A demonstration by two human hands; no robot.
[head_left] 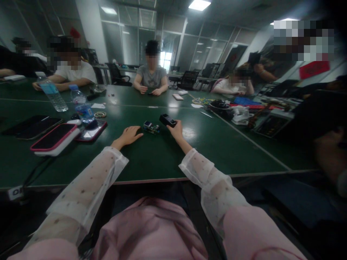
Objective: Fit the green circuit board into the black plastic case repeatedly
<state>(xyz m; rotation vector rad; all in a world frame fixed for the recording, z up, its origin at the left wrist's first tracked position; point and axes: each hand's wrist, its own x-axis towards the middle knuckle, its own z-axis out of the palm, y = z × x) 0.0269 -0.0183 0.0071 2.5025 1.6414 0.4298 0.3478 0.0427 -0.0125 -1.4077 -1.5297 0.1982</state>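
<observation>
The right hand (177,130) held a black, rectangular, box-shaped casing (167,120) between thumb and fingers, over the glossy green tabletop (151,162). The small dark electronic module with exposed circuitry (151,127) lay between the 2 hands, just beside the left hand (128,137), whose fingers lay palm-down, thumb slightly apart; whether they gripped anything could not be told. To the left stood 2 clear plastic bottles (81,107).

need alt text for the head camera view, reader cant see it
A person's right hand holds a small black box at a green table; the left hand lies beside a small circuit-board assembly. Phones and bottles are at left; other people sit across.
</observation>
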